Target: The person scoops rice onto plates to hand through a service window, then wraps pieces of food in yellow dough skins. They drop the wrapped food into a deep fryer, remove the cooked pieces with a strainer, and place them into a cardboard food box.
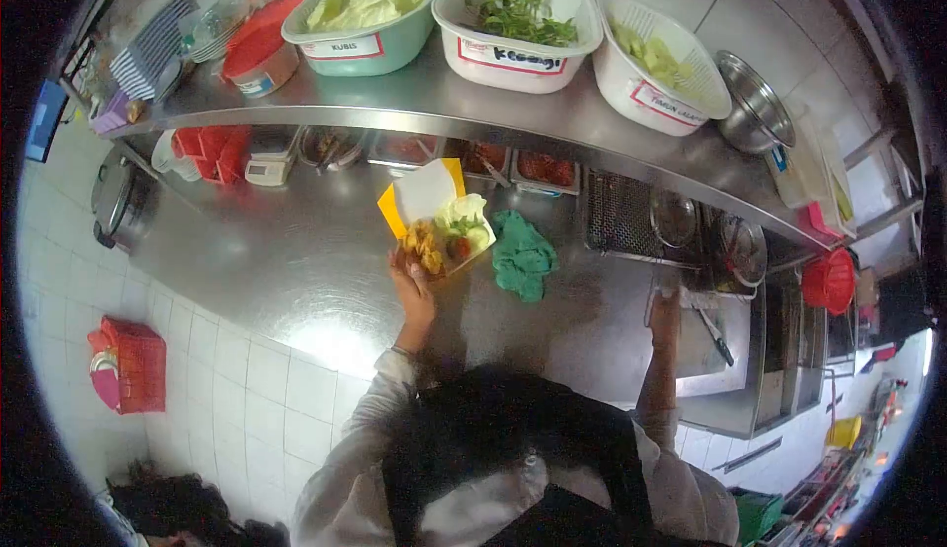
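My left hand [412,295] grips the lower left edge of an open yellow-and-white paper food box [426,192], its fingers closed round the side. Inside the box lie a golden fried piece of food [422,249], pale cabbage and green leaves [462,214], and a dark red dab beside them. Right of the box a crumpled green cloth [523,256] rests on the steel counter. My right hand [665,312] is at the counter's right side, fingers closed, with a thin metallic shape at them that I cannot make out. A black-handled knife [715,338] lies just right of it on a white board [728,355].
Above, a steel shelf [395,118] bears labelled baskets of cabbage [340,46], green leaves [518,72] and sliced cucumber [661,103], plus metal bowls [755,103]. Under it stand a scale [271,157], sauce trays [545,172] and a wire rack [621,212].
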The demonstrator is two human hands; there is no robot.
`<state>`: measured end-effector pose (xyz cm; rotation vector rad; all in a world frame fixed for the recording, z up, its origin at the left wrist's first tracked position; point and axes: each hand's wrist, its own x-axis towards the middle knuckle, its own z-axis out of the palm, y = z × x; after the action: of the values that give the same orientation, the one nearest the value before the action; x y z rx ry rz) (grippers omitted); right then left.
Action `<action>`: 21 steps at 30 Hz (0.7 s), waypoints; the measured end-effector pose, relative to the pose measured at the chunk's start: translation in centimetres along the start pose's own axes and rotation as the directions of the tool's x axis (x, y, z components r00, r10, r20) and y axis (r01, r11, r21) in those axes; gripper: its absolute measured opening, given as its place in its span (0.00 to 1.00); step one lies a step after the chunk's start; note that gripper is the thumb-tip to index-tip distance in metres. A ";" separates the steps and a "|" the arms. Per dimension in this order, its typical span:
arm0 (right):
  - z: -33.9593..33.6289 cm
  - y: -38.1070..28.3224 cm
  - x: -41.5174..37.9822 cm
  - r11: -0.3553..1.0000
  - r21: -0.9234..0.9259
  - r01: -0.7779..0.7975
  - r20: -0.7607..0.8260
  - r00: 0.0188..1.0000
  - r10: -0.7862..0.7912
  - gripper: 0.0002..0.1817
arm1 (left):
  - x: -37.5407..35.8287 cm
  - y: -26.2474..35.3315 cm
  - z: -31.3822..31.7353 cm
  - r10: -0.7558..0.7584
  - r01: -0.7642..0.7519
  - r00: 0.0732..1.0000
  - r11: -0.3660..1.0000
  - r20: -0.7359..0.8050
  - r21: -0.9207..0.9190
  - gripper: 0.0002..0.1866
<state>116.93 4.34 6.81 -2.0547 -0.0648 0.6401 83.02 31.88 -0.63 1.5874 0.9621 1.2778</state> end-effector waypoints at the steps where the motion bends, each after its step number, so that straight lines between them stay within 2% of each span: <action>1: 0.9 -1.3 -0.7 0.719 -0.617 0.319 -0.253 0.785 -0.565 0.18 | 0.0 -0.6 0.0 -0.002 0.002 1.000 1.000 -0.008 0.004 0.31; 2: 2.1 -2.0 -1.2 0.472 -0.777 0.416 -0.175 0.577 -0.797 0.19 | 0.0 -1.5 0.1 -0.026 0.026 0.999 1.000 -0.030 0.009 0.31; 3: 3.3 -2.8 -1.6 0.197 -0.910 0.366 -0.080 0.310 -0.947 0.20 | -0.1 -2.2 0.2 -0.051 0.052 0.998 0.999 -0.044 0.010 0.30; 4: 4.9 -3.4 -2.1 0.291 -0.778 0.556 -0.114 0.330 -0.937 0.21 | -0.2 -1.9 0.2 -0.055 0.055 0.998 0.998 -0.033 0.008 0.30; 6: 9.2 -4.6 -3.1 0.406 -0.519 0.752 0.116 0.532 -0.838 0.21 | 0.0 -0.6 0.0 -0.149 0.149 0.989 0.989 -0.004 -0.001 0.30; 7: 11.8 -4.6 -2.7 0.394 -0.507 0.767 0.148 0.527 -0.837 0.23 | 0.1 -0.6 -0.2 -0.147 0.147 0.989 0.989 0.013 -0.007 0.30; 8: 13.7 -4.4 -1.7 0.382 -0.494 0.782 0.181 0.521 -0.834 0.25 | 0.1 -0.6 -0.5 -0.097 0.094 0.995 0.991 0.030 0.091 0.30; 9: 14.5 -4.9 -0.6 0.385 -0.503 0.774 0.170 0.525 -0.834 0.25 | 0.1 -0.8 -0.9 -0.047 0.038 0.998 0.982 0.046 0.187 0.30; 11: 15.6 -6.6 1.7 0.355 -0.854 0.381 -0.039 0.633 -0.773 0.32 | 0.0 -3.0 -1.3 -0.073 0.067 0.997 0.986 0.036 0.155 0.30; 12: 15.6 -7.3 2.8 0.348 -0.854 0.387 -0.032 0.629 -0.777 0.32 | 0.0 -3.3 -1.5 -0.091 0.087 0.996 0.985 0.018 0.148 0.30; 13: 15.3 -7.8 4.0 0.430 -0.861 0.271 -0.086 0.756 -0.649 0.34 | 0.1 -3.1 -1.7 -0.109 0.108 0.994 0.984 0.001 0.141 0.30; 14: 15.3 -8.2 4.9 0.487 -0.861 0.146 -0.136 0.857 -0.497 0.37 | 0.1 -2.9 -2.0 -0.049 0.053 0.998 0.984 -0.028 0.171 0.30; 15: 15.0 -9.3 5.1 0.480 -0.865 0.144 -0.084 0.903 -0.422 0.37 | 0.3 -2.4 -2.3 0.012 0.001 0.998 0.979 -0.057 0.206 0.30; 16: 14.4 -10.3 5.3 0.470 -0.871 0.143 -0.031 0.939 -0.343 0.38 | 0.4 -2.1 -2.5 0.005 0.012 0.997 0.975 -0.078 0.222 0.30; 18: 14.2 -8.4 9.6 0.407 -0.896 0.178 0.035 0.941 -0.336 0.37 | 0.8 -1.9 -2.8 -0.048 0.050 0.996 0.999 -0.079 0.015 0.29; 19: 14.0 -7.1 11.7 0.351 -0.917 0.188 0.070 0.944 -0.322 0.37 | 0.8 -2.6 -2.9 -0.100 0.100 0.992 0.995 -0.080 -0.007 0.28; 21: 13.2 -5.1 13.4 0.362 -0.900 0.244 0.104 0.926 -0.364 0.35 | 1.0 -2.8 -2.9 -0.108 0.105 0.990 0.994 -0.086 -0.036 0.28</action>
<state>123.36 21.41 -0.06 -3.0147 -0.9150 0.2108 80.19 34.14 -2.66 1.4461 1.0621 1.2915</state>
